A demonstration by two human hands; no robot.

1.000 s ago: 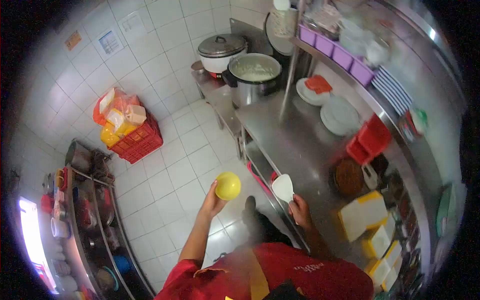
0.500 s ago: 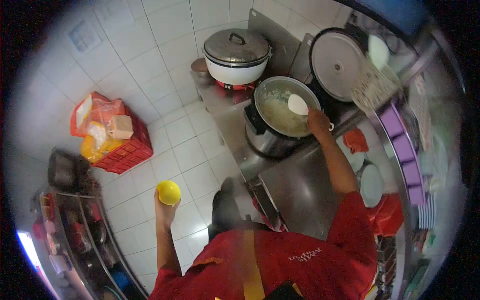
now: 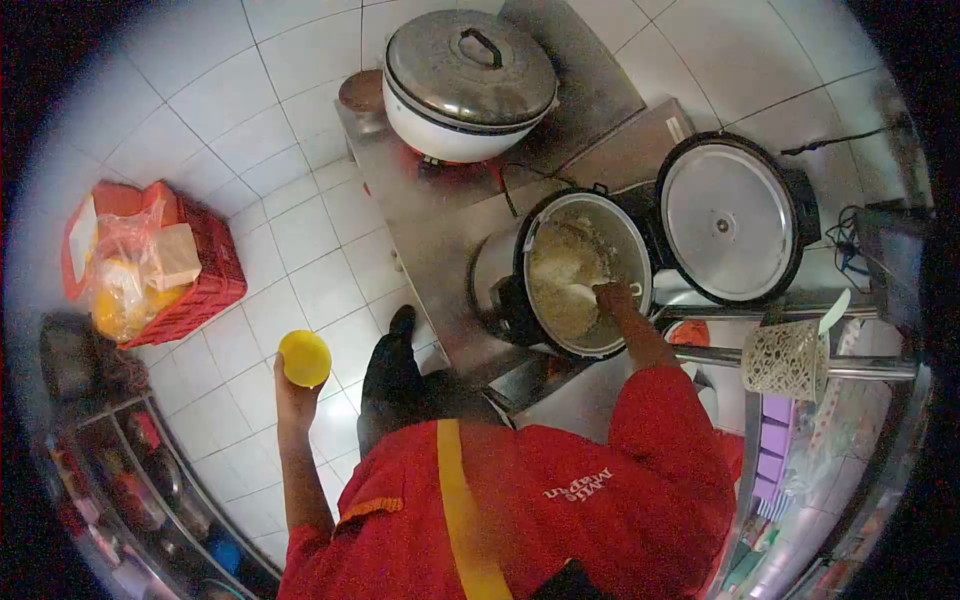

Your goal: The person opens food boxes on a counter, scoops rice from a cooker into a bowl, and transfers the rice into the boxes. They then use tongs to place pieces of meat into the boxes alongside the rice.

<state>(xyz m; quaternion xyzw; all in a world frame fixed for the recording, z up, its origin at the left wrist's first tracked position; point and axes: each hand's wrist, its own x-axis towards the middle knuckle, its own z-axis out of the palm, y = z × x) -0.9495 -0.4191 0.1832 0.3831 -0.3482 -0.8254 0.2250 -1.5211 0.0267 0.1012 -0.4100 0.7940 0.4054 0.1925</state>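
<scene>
My left hand (image 3: 294, 402) is closed around a small yellow bowl (image 3: 304, 358), held out over the tiled floor with its mouth up. The bowl looks empty inside. With my right hand (image 3: 617, 299) I grip a white rice paddle (image 3: 582, 291), whose blade is down at the rice (image 3: 565, 318) and partly hidden. That rice lies in a large round rice cooker (image 3: 495, 272) on a steel counter. Its hinged lid (image 3: 727, 222) stands open on the right.
A bigger white pot with a steel lid (image 3: 475, 65) stands farther back on the counter (image 3: 440, 260). A red crate (image 3: 205, 285) with plastic-wrapped goods sits on the floor at left. Shelving (image 3: 160, 480) runs lower left. A lattice holder (image 3: 785, 360) hangs from a rail at right.
The paddle has gone from above the cooker's opening down to the rice with my right hand. The view has shifted closer to the cooker; the bowl stays in my left hand.
</scene>
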